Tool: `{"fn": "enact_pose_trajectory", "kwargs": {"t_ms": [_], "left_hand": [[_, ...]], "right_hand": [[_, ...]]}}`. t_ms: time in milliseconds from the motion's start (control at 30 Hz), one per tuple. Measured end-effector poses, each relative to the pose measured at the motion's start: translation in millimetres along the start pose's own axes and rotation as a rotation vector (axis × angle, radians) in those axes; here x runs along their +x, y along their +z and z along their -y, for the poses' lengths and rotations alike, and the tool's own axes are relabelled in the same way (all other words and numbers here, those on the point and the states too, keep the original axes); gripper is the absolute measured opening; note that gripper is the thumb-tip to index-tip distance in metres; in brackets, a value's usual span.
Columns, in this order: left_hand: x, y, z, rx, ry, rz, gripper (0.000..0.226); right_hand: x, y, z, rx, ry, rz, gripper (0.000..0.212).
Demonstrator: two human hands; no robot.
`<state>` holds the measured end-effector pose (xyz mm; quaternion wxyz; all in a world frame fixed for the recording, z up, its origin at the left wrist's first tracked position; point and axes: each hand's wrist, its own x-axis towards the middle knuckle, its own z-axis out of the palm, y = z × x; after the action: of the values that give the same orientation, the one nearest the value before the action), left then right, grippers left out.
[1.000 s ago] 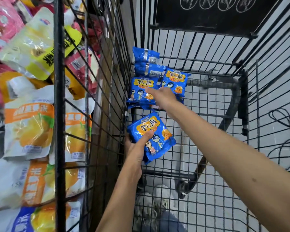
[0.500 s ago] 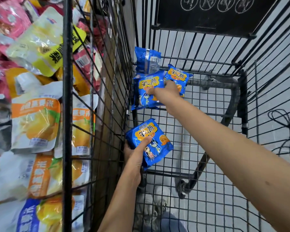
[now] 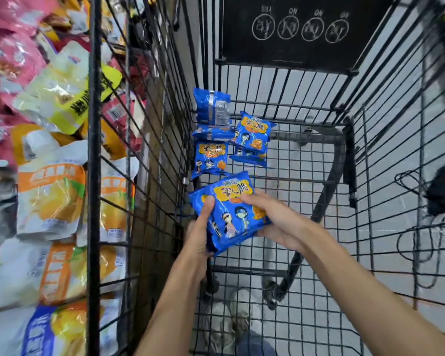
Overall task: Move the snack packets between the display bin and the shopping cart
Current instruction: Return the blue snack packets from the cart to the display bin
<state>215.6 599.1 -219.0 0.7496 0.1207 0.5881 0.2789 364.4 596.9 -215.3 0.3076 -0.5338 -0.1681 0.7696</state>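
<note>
Inside black wire shopping cart (image 3: 267, 80), both hands hold a blue foil snack packet (image 3: 231, 209) above cart floor, w/ left hand (image 3: 198, 235) thumb curled over it & right hand (image 3: 275, 222) fingers pinching its edge; more blue packets (image 3: 211, 158) at cart's far-left corner.

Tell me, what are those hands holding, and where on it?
One blue snack packet: the left hand grips its left edge, the right hand its right edge.
</note>
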Motion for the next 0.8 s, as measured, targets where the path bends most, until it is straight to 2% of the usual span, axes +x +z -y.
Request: {"fn": "enact_pose_trajectory", "kwargs": {"t_ms": [133,267,433,500,567,700,733,800], "left_hand": [[0.7,4.9,-9.7,0.017,0.046,0.059,0.079],[5.2,-1.3,-14.6,0.033,0.018,0.136,0.062],[12.3,-5.4,-19.1,0.01,0.026,0.162,0.042],[16.1,-4.5,-18.0,-0.051,0.02,0.167,0.037],[21.5,-3.0,-17.1,-0.088,0.019,0.173,0.035],[34.9,-3.1,-15.8,-0.106,0.006,0.18,0.036],[38.1,-4.2,-14.4,-0.097,0.001,0.181,0.036],[42.9,-7.9,-9.6,-0.071,-0.006,0.181,0.037]], "right_hand": [[-2.0,7.6,0.1,-0.059,-0.012,0.025,0.014],[-1.6,10.4,1.0,-0.186,-0.053,0.038,0.017],[2.6,5.0,7.6,-0.263,0.041,0.055,0.037],[11.2,-1.5,15.5,-0.282,0.021,-0.039,0.043],[24.8,-7.1,27.4,-0.246,-0.01,-0.206,0.043],[78.2,-23.4,60.9,-0.264,-0.156,-0.767,0.042],[93.4,-26.8,69.1,-0.273,-0.175,-0.83,0.048],[119.6,-31.5,78.2,-0.303,-0.148,-0.887,0.076]]}}
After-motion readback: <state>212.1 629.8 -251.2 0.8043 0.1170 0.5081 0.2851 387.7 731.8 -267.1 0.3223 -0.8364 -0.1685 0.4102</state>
